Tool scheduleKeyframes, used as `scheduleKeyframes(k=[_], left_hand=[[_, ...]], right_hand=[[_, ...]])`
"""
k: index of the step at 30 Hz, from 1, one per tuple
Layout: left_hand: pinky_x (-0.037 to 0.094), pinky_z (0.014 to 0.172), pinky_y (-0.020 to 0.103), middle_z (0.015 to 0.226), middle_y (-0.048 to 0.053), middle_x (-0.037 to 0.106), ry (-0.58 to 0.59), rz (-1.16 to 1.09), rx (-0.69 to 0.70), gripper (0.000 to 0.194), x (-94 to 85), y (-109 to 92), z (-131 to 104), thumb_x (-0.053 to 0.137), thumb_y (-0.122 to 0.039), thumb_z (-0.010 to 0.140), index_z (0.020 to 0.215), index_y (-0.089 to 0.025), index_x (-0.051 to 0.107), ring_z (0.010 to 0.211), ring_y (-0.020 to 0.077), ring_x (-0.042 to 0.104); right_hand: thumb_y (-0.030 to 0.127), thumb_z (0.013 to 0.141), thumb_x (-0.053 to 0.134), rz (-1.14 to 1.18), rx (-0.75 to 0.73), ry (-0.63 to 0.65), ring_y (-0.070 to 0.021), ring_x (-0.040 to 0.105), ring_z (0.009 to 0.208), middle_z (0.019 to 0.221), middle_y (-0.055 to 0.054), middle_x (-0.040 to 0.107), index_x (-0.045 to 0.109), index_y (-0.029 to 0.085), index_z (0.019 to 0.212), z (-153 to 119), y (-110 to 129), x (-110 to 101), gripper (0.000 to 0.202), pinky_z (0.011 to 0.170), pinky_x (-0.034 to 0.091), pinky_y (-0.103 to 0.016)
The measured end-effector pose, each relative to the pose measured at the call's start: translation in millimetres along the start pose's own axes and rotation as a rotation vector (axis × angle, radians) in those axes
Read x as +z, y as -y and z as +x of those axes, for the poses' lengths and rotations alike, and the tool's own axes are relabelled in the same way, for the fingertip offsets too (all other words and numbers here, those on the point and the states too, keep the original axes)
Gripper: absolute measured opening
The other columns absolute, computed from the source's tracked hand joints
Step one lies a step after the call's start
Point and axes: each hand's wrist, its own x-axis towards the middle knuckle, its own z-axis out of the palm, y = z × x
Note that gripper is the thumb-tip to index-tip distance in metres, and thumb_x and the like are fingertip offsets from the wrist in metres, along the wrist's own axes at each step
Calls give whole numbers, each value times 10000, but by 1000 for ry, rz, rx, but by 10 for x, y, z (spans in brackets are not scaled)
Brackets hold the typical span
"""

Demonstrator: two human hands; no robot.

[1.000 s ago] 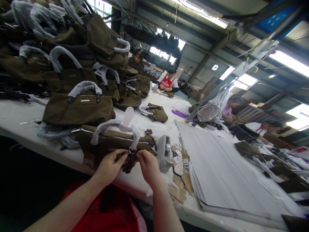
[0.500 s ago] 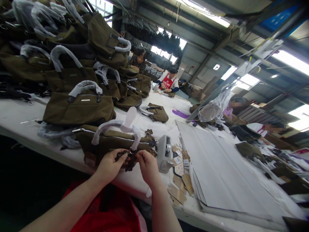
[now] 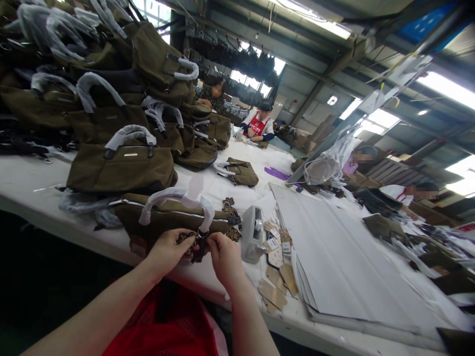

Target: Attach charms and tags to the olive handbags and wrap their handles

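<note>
While a smooth leopard-print charm [image 3: 187, 241] is pinched in the left hand [image 3: 164, 256], the right hand's [image 3: 227, 259] fingers are curled by its dark strap [image 3: 199, 251], their grip hidden. Beyond both hands, the olive canvas bag [image 3: 128, 216] is topped by an arched, plastic-wrapped handle [image 3: 208, 207]; whether the charm is fastened to the round metal ring [image 3: 203, 231] cannot be told.

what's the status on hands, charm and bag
left hand gripping leopard-print charm; right hand pinched beside it; zippered bag behind, tape dispenser close right

Left hand [image 3: 167, 253] partly hides leopard-print charm [image 3: 188, 241]; red apron [image 3: 166, 329] cut off below; tag [image 3: 273, 244] print illegible (tiny).
</note>
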Motion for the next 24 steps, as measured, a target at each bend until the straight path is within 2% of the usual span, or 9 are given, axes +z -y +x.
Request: scheduleKeyframes(k=[7, 15, 20, 24], left_hand=[[578, 649, 307, 738, 73, 734, 5, -44, 5, 410, 1, 32, -24, 699, -437, 662, 910, -110, 694, 686, 202, 695], [579, 696, 331, 802, 67, 740, -83, -149, 22, 470, 71, 186, -53, 739, -460, 642, 965, -127, 666, 726, 213, 700], [536, 641, 285, 724, 39, 719, -38, -302, -57, 481, 92, 193, -119, 771, -451, 640, 971, -122, 655, 652, 169, 652], [495, 694, 232, 775, 40, 724, 21, -421, -61, 357, 86, 186, -166, 764, -390, 701, 929, -127, 687, 736, 141, 645]], right_hand=[[178, 930, 493, 59, 18, 0, -186, 639, 778, 806, -31, 695, 633, 206, 859, -26, 2, 56, 160, 684, 392, -266], [162, 929, 475, 126, 43, -34, -180, 630, 747, 768, -22, 687, 612, 212, 831, -65, 27, 100, 176, 663, 394, -264], [143, 921, 479, 135, 45, -8, -178, 629, 757, 787, -22, 689, 606, 210, 828, -72, 31, 109, 172, 662, 390, -259], [152, 929, 474, 134, 15, -21, -173, 619, 769, 812, -22, 684, 604, 209, 846, -98, 32, 113, 165, 674, 386, -256]])
